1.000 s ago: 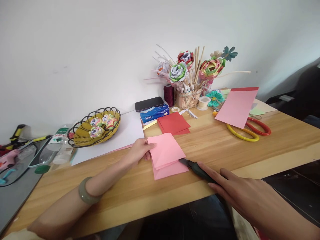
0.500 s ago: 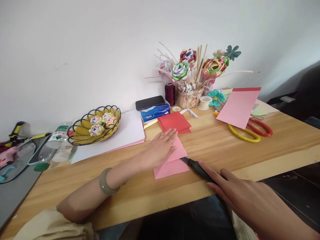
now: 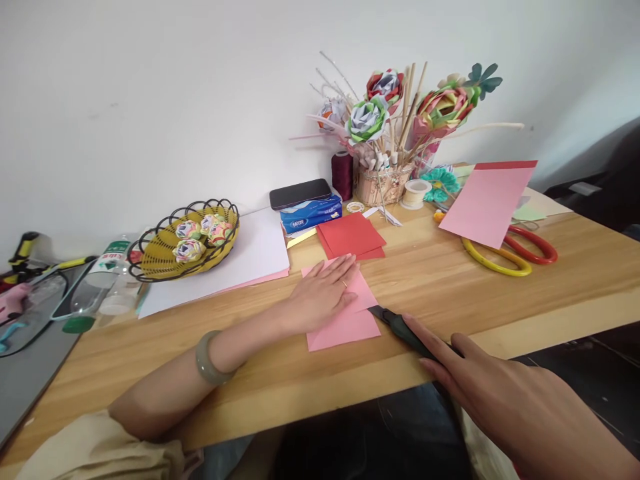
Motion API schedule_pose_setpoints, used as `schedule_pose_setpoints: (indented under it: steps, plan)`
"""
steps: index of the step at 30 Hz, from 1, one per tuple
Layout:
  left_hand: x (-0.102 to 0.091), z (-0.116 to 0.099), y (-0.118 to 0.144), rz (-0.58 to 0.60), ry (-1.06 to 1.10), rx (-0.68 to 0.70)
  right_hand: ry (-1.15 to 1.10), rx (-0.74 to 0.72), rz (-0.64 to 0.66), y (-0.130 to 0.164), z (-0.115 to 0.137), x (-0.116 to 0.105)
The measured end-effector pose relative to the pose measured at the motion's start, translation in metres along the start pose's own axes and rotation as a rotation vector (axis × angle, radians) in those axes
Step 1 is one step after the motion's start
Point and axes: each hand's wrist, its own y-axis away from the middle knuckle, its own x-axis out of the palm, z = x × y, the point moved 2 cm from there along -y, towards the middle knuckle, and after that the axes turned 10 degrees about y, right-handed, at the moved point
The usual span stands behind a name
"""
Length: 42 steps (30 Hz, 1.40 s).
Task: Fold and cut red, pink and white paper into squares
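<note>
My left hand (image 3: 324, 295) lies flat, palm down, on folded pink paper (image 3: 345, 325) in the middle of the wooden table (image 3: 425, 280). A green bangle sits on that wrist. My right hand (image 3: 480, 390) rests on a dark green utility knife (image 3: 400, 327) at the table's front edge, index finger stretched along its handle. The knife's tip touches the pink paper's right edge. A small stack of red paper squares (image 3: 353, 237) lies just beyond my left hand.
A yellow wire basket (image 3: 183, 243) with paper flowers stands left, white sheets (image 3: 250, 257) beside it. Phone (image 3: 300, 193) on a blue tissue pack, a flower-filled holder (image 3: 383, 183), pink sheet (image 3: 487, 203), yellow and red scissors (image 3: 510, 250) sit behind. A bottle (image 3: 105, 287) lies far left.
My left hand moved from pinching the paper's left edge to lying flat on top of it, pressing the raised flap down. The right hand stayed on the knife.
</note>
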Motion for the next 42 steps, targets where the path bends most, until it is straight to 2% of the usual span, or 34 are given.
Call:
schedule_pose_setpoints:
  steps: [3,8,14,25,33,38,42]
  plan:
    - [0.0,0.001,0.0,0.004,-0.001,-0.006,0.101,-0.091,-0.059,-0.002,-0.001,-0.003]
    - [0.001,0.003,0.001,-0.002,0.004,-0.001,0.107,-0.092,-0.046,-0.002,-0.005,-0.002]
    - [0.003,0.004,0.0,-0.011,0.011,-0.001,0.112,-0.104,-0.098,-0.013,-0.001,-0.005]
    - [0.002,0.003,0.0,-0.008,-0.004,0.011,0.138,-0.083,0.024,-0.018,-0.007,0.011]
    - [0.0,0.001,0.0,-0.009,-0.006,0.014,0.133,-0.061,-0.002,-0.029,-0.007,0.012]
    - [-0.004,-0.007,0.01,0.015,0.0,0.058,0.125,-0.101,-0.036,-0.016,0.0,0.005]
    - [0.0,-0.009,0.018,-0.037,0.02,-0.008,0.108,-0.047,0.005,0.003,0.007,0.005]
